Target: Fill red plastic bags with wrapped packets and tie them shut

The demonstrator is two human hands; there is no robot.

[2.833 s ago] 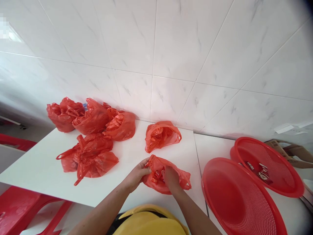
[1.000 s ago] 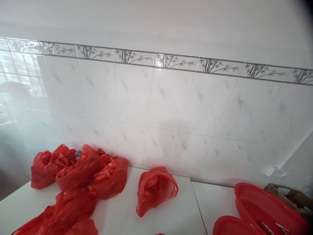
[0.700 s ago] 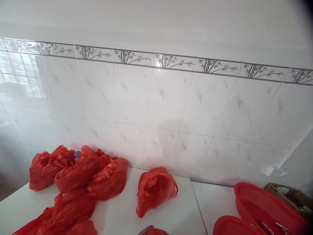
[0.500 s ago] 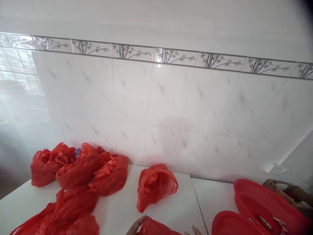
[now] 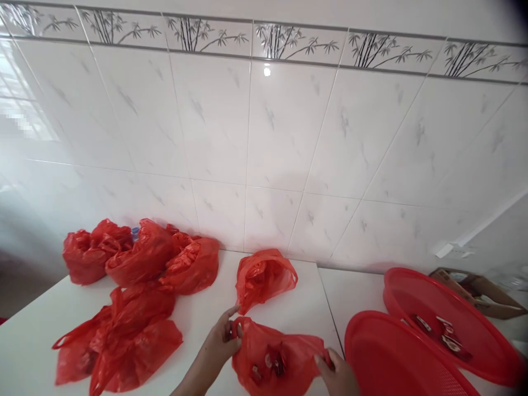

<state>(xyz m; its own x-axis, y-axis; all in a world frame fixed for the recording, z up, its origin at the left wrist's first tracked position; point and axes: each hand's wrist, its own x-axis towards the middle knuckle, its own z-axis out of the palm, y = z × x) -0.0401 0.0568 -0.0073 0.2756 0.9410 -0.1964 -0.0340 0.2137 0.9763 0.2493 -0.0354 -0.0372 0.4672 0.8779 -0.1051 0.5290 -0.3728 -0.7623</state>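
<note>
A thin red plastic bag point(image 5: 297, 344) is stretched between my two hands at the bottom of the head view, its mouth spread apart. Several small dark red packets point(image 5: 275, 360) lie inside it; their kind is too small to make out. My left hand point(image 5: 225, 338) grips the bag's left handle, fingers closed. At the opposite side, my right hand point(image 5: 337, 371) pinches the right handle between thumb and fingers. Just beyond the held bag stands another red plastic bag point(image 5: 266, 280), crumpled and partly open, near my left fingertips.
Several filled red bags point(image 5: 140, 256) crowd the table's left side, with a blue bottle cap point(image 5: 135, 233) among them. At right sit two red plastic baskets point(image 5: 371, 324), the farther one holding a few packets point(image 5: 451, 340). Behind them is a cardboard box point(image 5: 495, 300). A tiled wall point(image 5: 272, 143) borders the white table.
The view has tilted down, bringing both hands and the bag fully into sight. My right hand now holds the bag's right side, and the bag's mouth is spread, showing the packets.
</note>
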